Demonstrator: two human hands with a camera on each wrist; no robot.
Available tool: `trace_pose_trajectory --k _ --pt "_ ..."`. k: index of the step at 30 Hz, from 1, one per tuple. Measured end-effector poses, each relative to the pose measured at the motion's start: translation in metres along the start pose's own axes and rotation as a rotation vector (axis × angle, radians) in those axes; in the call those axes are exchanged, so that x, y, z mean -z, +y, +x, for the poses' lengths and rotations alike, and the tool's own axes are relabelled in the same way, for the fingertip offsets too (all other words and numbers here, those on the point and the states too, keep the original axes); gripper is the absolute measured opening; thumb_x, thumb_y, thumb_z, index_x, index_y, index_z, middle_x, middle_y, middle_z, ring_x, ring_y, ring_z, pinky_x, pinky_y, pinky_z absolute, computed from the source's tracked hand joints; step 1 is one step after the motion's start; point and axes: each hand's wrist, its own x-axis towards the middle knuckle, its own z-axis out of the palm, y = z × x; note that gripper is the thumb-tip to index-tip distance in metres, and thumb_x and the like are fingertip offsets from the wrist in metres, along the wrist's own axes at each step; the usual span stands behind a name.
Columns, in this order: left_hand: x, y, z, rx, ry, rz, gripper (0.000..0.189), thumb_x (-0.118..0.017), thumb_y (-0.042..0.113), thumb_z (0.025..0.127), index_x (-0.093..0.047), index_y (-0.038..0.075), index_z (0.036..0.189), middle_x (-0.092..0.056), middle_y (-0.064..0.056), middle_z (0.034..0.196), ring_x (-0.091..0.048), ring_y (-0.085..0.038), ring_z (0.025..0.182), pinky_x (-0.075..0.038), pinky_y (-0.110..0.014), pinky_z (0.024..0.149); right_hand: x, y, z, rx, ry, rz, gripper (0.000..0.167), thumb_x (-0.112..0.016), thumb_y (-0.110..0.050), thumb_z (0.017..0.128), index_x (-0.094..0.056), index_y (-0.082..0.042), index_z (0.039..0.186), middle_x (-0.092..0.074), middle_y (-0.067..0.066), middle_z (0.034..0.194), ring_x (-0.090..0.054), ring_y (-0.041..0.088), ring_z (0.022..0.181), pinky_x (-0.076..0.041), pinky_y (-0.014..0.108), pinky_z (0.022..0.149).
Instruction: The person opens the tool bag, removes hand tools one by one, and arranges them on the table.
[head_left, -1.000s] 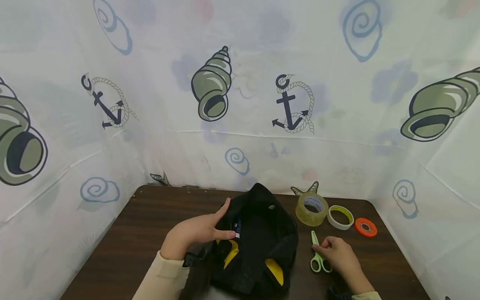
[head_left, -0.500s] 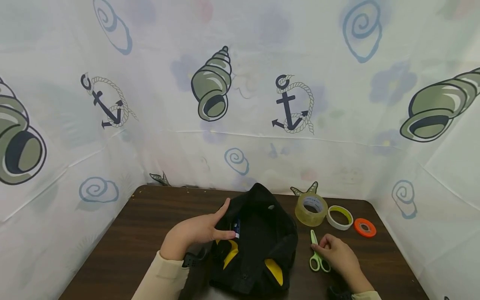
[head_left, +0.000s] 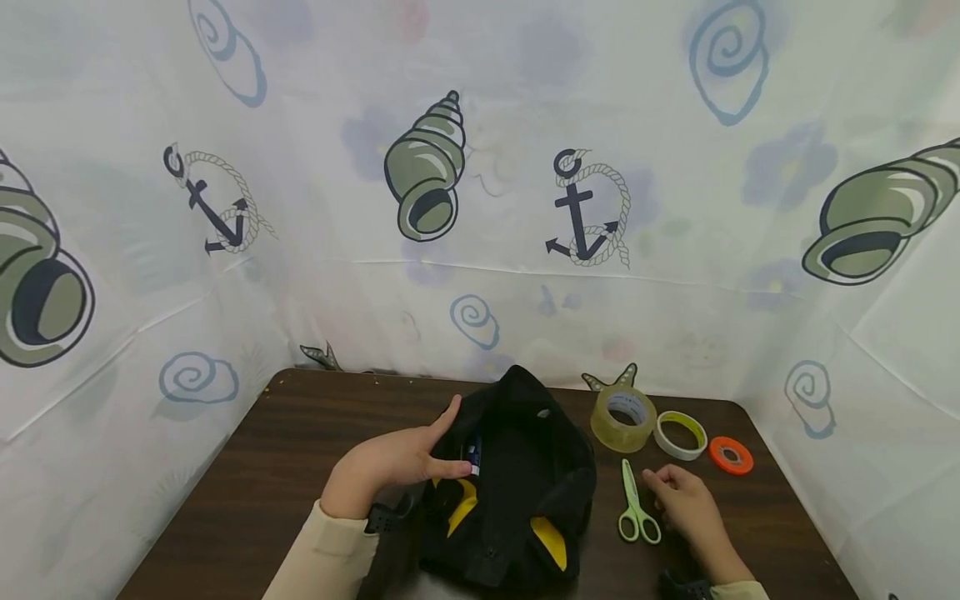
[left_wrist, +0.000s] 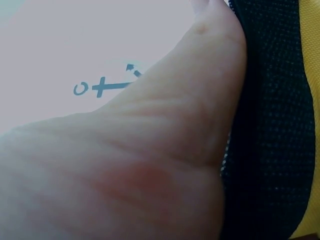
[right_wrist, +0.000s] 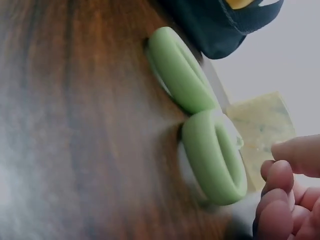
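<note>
In the head view a black fabric bag [head_left: 498, 533] with yellow patches stands open-mouthed on the table. My left hand [head_left: 382, 461] holds its left side, thumb over the opening, with other fingers hidden behind the fabric. By the thumb tip, inside the bag, shows a small blue and white item [head_left: 474, 454]. Light green scissors [head_left: 632, 502] lie right of the bag, blades pointing away. Just right of them is my right hand [head_left: 686, 504], fingers loosely curled with nothing between them. The right wrist view shows the scissors' handle loops [right_wrist: 200, 150] apart from the fingertips.
Behind the scissors sit a wide roll of clear tape [head_left: 622, 421], a white tape roll [head_left: 681, 436] with a yellow core, and a small orange ring-shaped roll [head_left: 731, 456]. A patterned cloth [head_left: 510, 333] hangs along the brown table's [head_left: 322, 408] back edge.
The right hand has let go of the scissors and moved slightly right, leaving them lying on the table. The left hand and the bag have stayed in place.
</note>
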Motion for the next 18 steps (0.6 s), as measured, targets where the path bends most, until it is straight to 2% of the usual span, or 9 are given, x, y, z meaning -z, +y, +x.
trace_pose_trajectory --k 3,6,10,14,18 --pt "0.000 -0.001 0.000 -0.006 -0.003 -0.004 0.116 -0.071 0.072 0.095 0.011 0.045 0.173 -0.075 -0.006 0.139 -0.074 -0.027 0.120 -0.053 -0.060 0.111 0.002 0.000 -0.002 -0.008 0.045 0.101 0.039 -0.070 -0.039 0.109 -0.064 -0.002 0.095 -0.057 0.000 0.069 -0.053 0.015 0.055 -0.050 0.032 0.050" --pt "-0.001 -0.002 0.001 -0.013 -0.002 -0.008 0.116 -0.070 0.074 0.095 0.009 0.044 0.174 -0.070 -0.009 0.148 -0.073 -0.029 0.125 -0.052 -0.060 0.112 0.004 -0.003 -0.005 0.046 0.156 0.144 0.042 -0.070 -0.041 0.109 -0.065 0.000 0.099 -0.055 -0.002 0.065 -0.055 0.016 0.053 -0.052 0.031 0.052" --pt "-0.002 -0.003 0.001 -0.017 -0.004 -0.007 0.117 -0.070 0.075 0.094 0.008 0.042 0.175 -0.069 -0.009 0.150 -0.072 -0.030 0.128 -0.052 -0.060 0.113 0.009 -0.017 -0.016 0.126 0.284 0.163 0.042 -0.071 -0.045 0.107 -0.067 -0.004 0.100 -0.050 -0.005 0.060 -0.052 0.015 0.051 -0.047 0.031 0.049" --pt "-0.003 -0.003 0.001 -0.015 0.002 -0.008 0.116 -0.070 0.075 0.094 0.008 0.044 0.174 -0.066 -0.008 0.155 -0.072 -0.028 0.128 -0.052 -0.059 0.113 0.012 -0.046 -0.034 0.227 0.304 0.137 0.038 -0.072 -0.042 0.107 -0.067 -0.006 0.097 -0.048 -0.005 0.059 -0.049 0.015 0.050 -0.042 0.032 0.046" --pt "-0.003 -0.003 0.001 -0.017 0.014 -0.016 0.115 -0.071 0.073 0.094 0.008 0.047 0.173 -0.059 -0.009 0.162 -0.071 -0.028 0.131 -0.051 -0.059 0.115 0.012 -0.078 -0.056 0.319 0.262 0.140 0.034 -0.071 -0.037 0.108 -0.066 -0.006 0.096 -0.048 -0.004 0.059 -0.049 0.016 0.048 -0.044 0.032 0.045"
